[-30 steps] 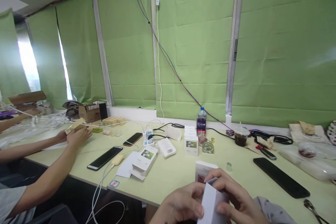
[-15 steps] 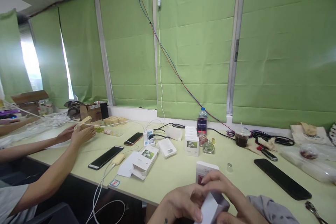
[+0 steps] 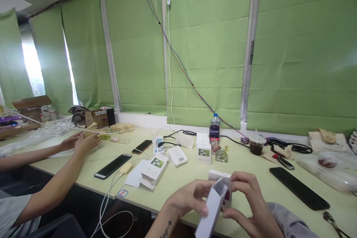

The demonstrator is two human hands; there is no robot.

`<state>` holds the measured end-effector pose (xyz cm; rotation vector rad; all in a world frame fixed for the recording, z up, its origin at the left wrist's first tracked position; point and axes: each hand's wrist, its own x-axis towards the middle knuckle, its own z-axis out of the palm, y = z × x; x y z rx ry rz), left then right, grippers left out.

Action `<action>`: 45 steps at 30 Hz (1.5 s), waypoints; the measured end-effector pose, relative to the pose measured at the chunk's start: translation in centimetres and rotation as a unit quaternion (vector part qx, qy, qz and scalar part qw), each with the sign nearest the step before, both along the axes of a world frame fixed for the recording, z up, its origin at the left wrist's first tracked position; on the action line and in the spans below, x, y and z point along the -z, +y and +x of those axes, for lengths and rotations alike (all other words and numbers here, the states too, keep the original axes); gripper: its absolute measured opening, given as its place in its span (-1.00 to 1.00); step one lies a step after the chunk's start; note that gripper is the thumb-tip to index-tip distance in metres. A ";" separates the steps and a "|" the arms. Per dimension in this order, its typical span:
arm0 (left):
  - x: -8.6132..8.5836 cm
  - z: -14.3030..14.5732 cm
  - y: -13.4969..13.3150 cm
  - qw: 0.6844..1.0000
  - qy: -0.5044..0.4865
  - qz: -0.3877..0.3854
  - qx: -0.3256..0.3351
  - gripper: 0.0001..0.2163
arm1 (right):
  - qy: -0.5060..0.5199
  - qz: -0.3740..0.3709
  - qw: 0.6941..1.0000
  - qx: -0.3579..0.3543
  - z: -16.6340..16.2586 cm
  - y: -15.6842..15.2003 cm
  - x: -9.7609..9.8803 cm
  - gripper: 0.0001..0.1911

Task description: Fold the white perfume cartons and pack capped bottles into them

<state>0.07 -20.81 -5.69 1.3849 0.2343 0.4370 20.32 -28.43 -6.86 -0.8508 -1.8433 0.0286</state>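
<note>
My left hand grips a white cardboard carton, thumb on its near face. The carton is tilted, and its upper end stands open with flaps raised. To its right, my right hand has thumb and fingers curved apart, with a gap between them; whether a fingertip touches the carton's edge is hard to see. Right behind the hands stands another white box with a dark red picture, partly covered by the carton and fingers.
A white box stack, glass bottle and water bottle stand further back. An opened box and phone lie left; a black slab and drink cup are right. A co-worker's hands hold something pale.
The carton has turned more upright, with its open end now facing up. My right hand has come away from it to the right, its fingers spreading.
</note>
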 end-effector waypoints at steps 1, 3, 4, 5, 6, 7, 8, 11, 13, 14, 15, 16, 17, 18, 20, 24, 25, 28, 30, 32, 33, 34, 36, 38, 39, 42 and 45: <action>-0.2 0.0 -0.1 1.000 -0.005 0.010 -0.014 -0.37 | -0.015 0.005 1.000 -0.005 0.1 0.0 -0.3 -0.68; -0.5 -0.1 -0.2 0.999 0.001 0.030 -0.038 -0.36 | -0.039 0.004 0.999 -0.034 0.2 -0.1 -0.6 -0.73; -0.6 0.0 -0.3 0.998 0.006 0.039 -0.047 -0.36 | -0.049 -0.001 0.998 -0.048 0.1 0.0 -0.7 -0.75; -0.8 0.0 -0.4 0.997 0.010 0.045 -0.056 -0.36 | -0.055 -0.006 0.997 -0.051 0.1 0.0 -0.6 -0.76; -0.9 0.0 -0.6 0.997 0.010 0.050 -0.061 -0.36 | -0.058 -0.011 0.997 -0.044 0.0 0.1 -0.6 -0.76; -1.1 0.1 -0.7 0.997 0.007 0.052 -0.062 -0.36 | -0.057 -0.017 0.998 -0.030 0.0 0.2 -0.4 -0.77; -1.2 0.1 -0.8 0.997 0.004 0.054 -0.060 -0.36 | -0.053 -0.025 0.998 -0.016 0.0 0.3 -0.3 -0.76; -1.4 0.2 -0.9 0.998 0.003 0.049 -0.037 -0.38 | -0.023 -0.066 0.997 -0.017 0.0 0.4 0.1 -0.69; -1.1 0.2 -0.8 0.998 0.016 0.048 -0.023 -0.38 | 0.018 -0.108 0.992 -0.056 0.1 0.5 0.2 -0.63; -0.9 0.2 -0.7 0.998 0.027 0.048 -0.018 -0.38 | 0.037 -0.133 0.987 -0.077 0.1 0.4 0.2 -0.61; -0.7 0.3 -0.6 0.998 0.038 0.046 -0.012 -0.38 | 0.050 -0.156 0.982 -0.097 0.1 0.4 0.1 -0.59; -0.4 0.4 -0.5 0.998 0.047 0.041 -0.006 -0.38 | 0.057 -0.176 0.976 -0.115 0.0 0.3 0.0 -0.57; -0.1 0.5 -0.5 0.998 0.051 0.032 0.000 -0.39 | 0.058 -0.193 0.971 -0.130 0.0 0.3 -0.1 -0.57; 0.3 0.7 -0.5 0.999 0.050 0.020 0.007 -0.40 | 0.060 -0.205 0.966 -0.142 0.0 0.2 -0.2 -0.58; 0.9 1.1 -0.5 0.999 0.039 -0.006 0.013 -0.43 | 0.070 -0.219 0.960 -0.160 0.1 0.0 -0.5 -0.63; 2.1 1.8 -0.7 0.998 0.011 -0.055 0.009 -0.47 | 0.065 -0.238 0.947 -0.206 0.4 0.0 -0.9 -0.73; 2.3 2.0 -0.7 0.998 0.008 -0.064 0.008 -0.47 | 0.051 -0.242 0.943 -0.221 0.5 -0.1 -1.0 -0.76; 2.9 2.3 -0.7 0.996 0.007 -0.086 0.010 -0.48 | 0.005 -0.258 0.933 -0.252 0.6 -0.1 -1.4 -0.80; 3.2 2.5 -0.7 0.995 0.004 -0.098 0.009 -0.49 | -0.013 -0.266 0.928 -0.262 0.6 -0.2 -1.6 -0.80; 3.4 2.5 -0.6 0.994 0.001 -0.106 0.010 -0.49 | -0.020 -0.275 0.926 -0.260 0.6 -0.2 -1.7 -0.80; 3.4 2.5 -0.6 0.994 0.000 -0.107 0.013 -0.49 | -0.023 -0.275 0.926 -0.257 0.7 -0.2 -1.7 -0.79; 3.3 2.5 -0.7 0.994 0.001 -0.106 0.017 -0.48 | -0.026 -0.276 0.927 -0.254 0.7 -0.2 -1.7 -0.78; 2.9 2.4 -0.9 0.995 0.003 -0.092 0.023 -0.47 | -0.028 -0.271 0.930 -0.246 0.9 -0.1 -1.6 -0.72; 2.3 2.4 -1.2 0.998 -0.002 -0.059 0.009 -0.49 | -0.021 -0.263 0.935 -0.237 1.3 -0.1 -1.5 -0.63; 1.9 2.4 -1.3 0.999 -0.004 -0.038 -0.005 -0.48 | -0.016 -0.261 0.938 -0.230 1.5 -0.1 -1.5 -0.60; 0.9 2.4 -1.5 0.994 -0.013 0.012 -0.107 -0.51 | -0.003 -0.252 0.948 -0.192 2.6 -0.3 -1.7 -0.58; 0.5 2.0 -1.0 0.941 -0.039 0.085 -0.326 -0.73 | 0.013 -0.230 0.962 -0.148 4.4 -0.3 -1.9 -0.63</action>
